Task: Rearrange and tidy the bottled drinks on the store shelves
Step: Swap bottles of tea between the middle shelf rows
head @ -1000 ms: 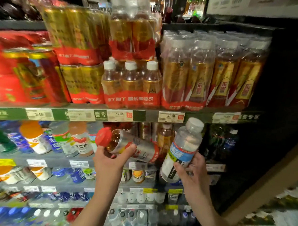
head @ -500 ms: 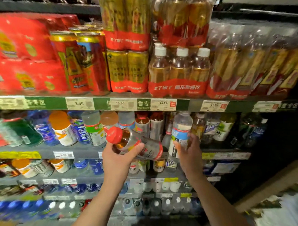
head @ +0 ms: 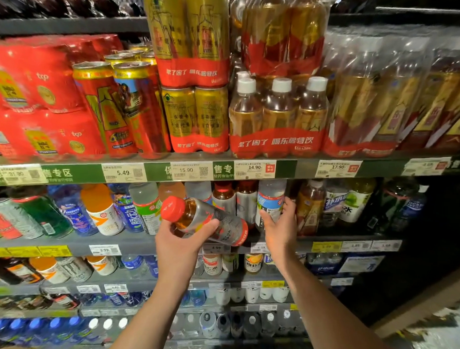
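Note:
My left hand [head: 184, 241] grips a red-capped amber bottle [head: 208, 221] with a silver and red label. It lies tilted almost flat, cap to the left, in front of the second shelf. My right hand [head: 280, 226] is wrapped around a clear water bottle [head: 270, 202] with a blue and white label. That bottle stands upright on the second shelf [head: 131, 242], among other bottles. Its cap is hidden behind the price rail of the shelf above.
Shrink-wrapped packs of gold cans [head: 194, 114] and small amber bottles [head: 279, 115] fill the top shelf [head: 284, 168]. Mixed drink bottles crowd the second shelf and the rows below [head: 217, 324]. A dark cabinet side [head: 437, 236] bounds the shelves on the right.
My right hand carried the water bottle from a tilt in front of the shelves up onto the second shelf, upright. The left hand has kept the amber bottle. The view moved closer.

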`<action>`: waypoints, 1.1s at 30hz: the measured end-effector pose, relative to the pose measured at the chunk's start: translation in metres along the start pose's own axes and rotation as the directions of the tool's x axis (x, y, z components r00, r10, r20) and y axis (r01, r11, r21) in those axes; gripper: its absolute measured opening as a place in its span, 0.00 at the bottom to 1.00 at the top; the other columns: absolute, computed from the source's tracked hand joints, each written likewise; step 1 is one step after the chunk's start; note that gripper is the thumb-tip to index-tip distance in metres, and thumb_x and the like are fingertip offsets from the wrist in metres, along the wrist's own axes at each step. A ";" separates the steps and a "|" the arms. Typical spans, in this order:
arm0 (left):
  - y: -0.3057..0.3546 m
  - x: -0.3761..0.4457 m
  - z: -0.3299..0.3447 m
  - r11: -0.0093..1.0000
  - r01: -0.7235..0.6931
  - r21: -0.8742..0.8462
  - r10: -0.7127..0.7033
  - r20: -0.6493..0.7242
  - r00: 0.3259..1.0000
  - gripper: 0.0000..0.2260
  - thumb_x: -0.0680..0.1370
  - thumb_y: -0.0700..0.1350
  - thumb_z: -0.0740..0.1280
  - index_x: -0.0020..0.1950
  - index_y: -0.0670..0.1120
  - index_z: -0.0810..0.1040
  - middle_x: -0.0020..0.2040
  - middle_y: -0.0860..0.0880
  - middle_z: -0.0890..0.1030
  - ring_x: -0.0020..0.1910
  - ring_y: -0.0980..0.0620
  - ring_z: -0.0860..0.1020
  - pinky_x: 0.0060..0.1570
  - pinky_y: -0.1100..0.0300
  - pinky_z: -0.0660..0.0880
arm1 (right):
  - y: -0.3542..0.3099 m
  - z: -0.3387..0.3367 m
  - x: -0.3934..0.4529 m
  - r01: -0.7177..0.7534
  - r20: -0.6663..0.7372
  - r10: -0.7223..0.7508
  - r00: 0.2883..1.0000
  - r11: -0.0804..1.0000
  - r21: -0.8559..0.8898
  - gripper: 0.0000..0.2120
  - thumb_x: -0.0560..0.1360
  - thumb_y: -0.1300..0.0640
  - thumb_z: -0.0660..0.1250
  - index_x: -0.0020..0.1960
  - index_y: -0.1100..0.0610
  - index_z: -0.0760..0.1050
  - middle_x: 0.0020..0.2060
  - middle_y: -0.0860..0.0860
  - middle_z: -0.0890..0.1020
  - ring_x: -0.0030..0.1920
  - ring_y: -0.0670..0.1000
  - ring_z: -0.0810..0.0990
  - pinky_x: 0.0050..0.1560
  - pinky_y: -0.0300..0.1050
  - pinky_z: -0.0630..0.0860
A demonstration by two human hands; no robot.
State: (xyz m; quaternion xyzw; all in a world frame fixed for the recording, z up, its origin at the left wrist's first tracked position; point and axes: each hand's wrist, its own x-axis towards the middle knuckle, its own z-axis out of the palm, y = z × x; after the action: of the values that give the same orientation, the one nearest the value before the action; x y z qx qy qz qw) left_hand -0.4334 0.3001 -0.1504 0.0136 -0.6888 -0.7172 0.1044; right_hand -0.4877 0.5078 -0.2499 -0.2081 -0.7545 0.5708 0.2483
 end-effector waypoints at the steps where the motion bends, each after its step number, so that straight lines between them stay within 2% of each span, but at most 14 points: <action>1: 0.000 0.001 0.002 1.000 0.000 0.009 0.000 0.009 1.000 0.20 0.66 0.42 0.81 0.46 0.65 0.80 0.43 0.62 0.85 0.48 0.56 0.83 0.51 0.59 0.76 | 0.003 0.001 0.001 0.002 -0.008 -0.002 1.000 0.999 -0.033 0.29 0.74 0.59 0.74 0.70 0.56 0.65 0.59 0.52 0.80 0.59 0.51 0.80 0.60 0.50 0.78; 3: -0.001 0.003 0.005 1.000 0.000 0.022 0.000 0.016 1.000 0.20 0.66 0.43 0.82 0.45 0.66 0.81 0.44 0.61 0.85 0.47 0.57 0.84 0.52 0.57 0.77 | 0.009 0.003 0.002 0.015 -0.034 -0.019 0.999 0.993 -0.113 0.30 0.73 0.58 0.75 0.70 0.57 0.65 0.60 0.55 0.80 0.59 0.53 0.80 0.58 0.49 0.79; 6: -0.002 0.006 0.010 0.999 0.008 0.034 -0.009 0.022 1.000 0.18 0.65 0.45 0.82 0.48 0.60 0.81 0.45 0.56 0.86 0.49 0.54 0.84 0.56 0.51 0.78 | 0.011 0.002 0.004 0.031 -0.033 -0.037 0.999 0.986 -0.165 0.30 0.73 0.57 0.76 0.70 0.58 0.65 0.60 0.56 0.80 0.59 0.54 0.81 0.55 0.45 0.77; 8: -0.004 0.006 0.016 0.999 0.012 0.044 -0.013 0.037 0.999 0.18 0.64 0.46 0.83 0.49 0.55 0.81 0.45 0.54 0.87 0.48 0.52 0.84 0.57 0.48 0.79 | 0.011 0.000 0.006 0.041 -0.014 -0.044 0.999 0.982 -0.184 0.32 0.71 0.55 0.77 0.69 0.57 0.66 0.60 0.55 0.79 0.59 0.53 0.80 0.57 0.47 0.77; 10: -0.004 0.006 0.024 0.999 0.019 0.051 -0.021 0.047 0.999 0.23 0.60 0.52 0.84 0.50 0.54 0.80 0.46 0.51 0.87 0.50 0.49 0.84 0.58 0.45 0.79 | 0.012 -0.006 0.003 0.076 -0.038 -0.085 0.996 0.975 -0.207 0.32 0.69 0.51 0.79 0.68 0.56 0.69 0.60 0.53 0.77 0.59 0.52 0.77 0.59 0.50 0.77; 12: -0.005 0.007 0.031 0.998 0.023 0.060 -0.026 0.050 0.998 0.25 0.59 0.54 0.85 0.51 0.53 0.80 0.46 0.48 0.86 0.50 0.47 0.84 0.58 0.44 0.79 | 0.011 -0.018 -0.005 0.129 -0.137 -0.158 0.978 0.971 -0.201 0.27 0.71 0.49 0.77 0.65 0.56 0.71 0.58 0.52 0.75 0.58 0.50 0.74 0.59 0.49 0.76; 14: -0.007 0.007 0.039 0.998 0.027 0.055 -0.031 0.059 0.998 0.21 0.62 0.49 0.83 0.49 0.52 0.79 0.44 0.49 0.86 0.47 0.50 0.84 0.56 0.46 0.80 | 0.013 -0.034 -0.008 0.144 -0.278 -0.208 0.938 0.961 -0.236 0.26 0.72 0.48 0.75 0.64 0.58 0.71 0.58 0.53 0.74 0.59 0.49 0.71 0.61 0.51 0.74; 16: -0.006 0.006 0.049 0.998 0.029 0.049 -0.033 0.075 0.997 0.17 0.65 0.43 0.81 0.48 0.53 0.79 0.42 0.53 0.86 0.45 0.54 0.84 0.54 0.50 0.79 | 0.017 -0.048 0.002 0.056 -0.379 -0.119 0.918 0.983 -0.173 0.31 0.70 0.46 0.76 0.66 0.57 0.68 0.60 0.54 0.71 0.61 0.53 0.71 0.63 0.57 0.73; 18: -0.005 0.005 0.058 0.999 0.019 0.041 -0.023 0.094 0.995 0.17 0.67 0.40 0.80 0.48 0.54 0.79 0.42 0.56 0.86 0.44 0.57 0.84 0.51 0.56 0.78 | 0.019 -0.058 0.014 -0.013 -0.381 -0.040 0.924 0.991 -0.135 0.39 0.67 0.44 0.79 0.69 0.57 0.66 0.62 0.55 0.70 0.63 0.55 0.71 0.65 0.54 0.73; 20: -0.003 0.003 0.064 0.999 0.008 0.034 -0.012 0.110 0.994 0.17 0.68 0.38 0.79 0.48 0.55 0.79 0.41 0.60 0.85 0.43 0.61 0.83 0.47 0.62 0.76 | 0.022 -0.061 0.022 -0.005 -0.350 -0.079 0.933 0.973 -0.231 0.43 0.65 0.45 0.81 0.71 0.60 0.65 0.64 0.57 0.73 0.65 0.56 0.71 0.67 0.46 0.70; 25: -0.002 0.000 0.066 0.999 -0.005 0.035 0.001 0.113 0.994 0.17 0.68 0.37 0.79 0.49 0.53 0.79 0.42 0.57 0.86 0.43 0.59 0.84 0.42 0.70 0.77 | 0.027 -0.055 0.034 -0.015 -0.335 -0.099 0.937 0.946 -0.324 0.44 0.63 0.46 0.82 0.69 0.64 0.67 0.61 0.61 0.75 0.62 0.61 0.73 0.62 0.59 0.75; 28: -0.002 -0.002 0.062 0.999 0.007 0.033 -0.010 0.101 0.995 0.17 0.67 0.38 0.80 0.50 0.52 0.80 0.43 0.53 0.86 0.44 0.57 0.84 0.42 0.68 0.77 | 0.029 -0.056 0.035 -0.027 -0.326 -0.079 0.942 0.950 -0.310 0.41 0.62 0.49 0.82 0.67 0.63 0.68 0.59 0.60 0.76 0.60 0.60 0.75 0.59 0.60 0.76; 33: 0.000 -0.006 0.056 1.000 -0.001 0.029 -0.002 0.100 0.995 0.16 0.66 0.40 0.81 0.49 0.51 0.80 0.45 0.48 0.86 0.47 0.49 0.84 0.48 0.58 0.77 | 0.021 -0.063 0.005 -0.037 -0.325 -0.014 0.946 0.988 -0.151 0.40 0.62 0.56 0.82 0.68 0.59 0.67 0.59 0.56 0.76 0.57 0.56 0.78 0.58 0.53 0.78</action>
State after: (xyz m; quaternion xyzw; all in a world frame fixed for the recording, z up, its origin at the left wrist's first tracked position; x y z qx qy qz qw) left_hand -0.4368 0.3568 -0.1487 -0.0209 -0.7036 -0.7069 0.0694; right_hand -0.4528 0.5642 -0.2549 -0.3226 -0.7441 0.4696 0.3489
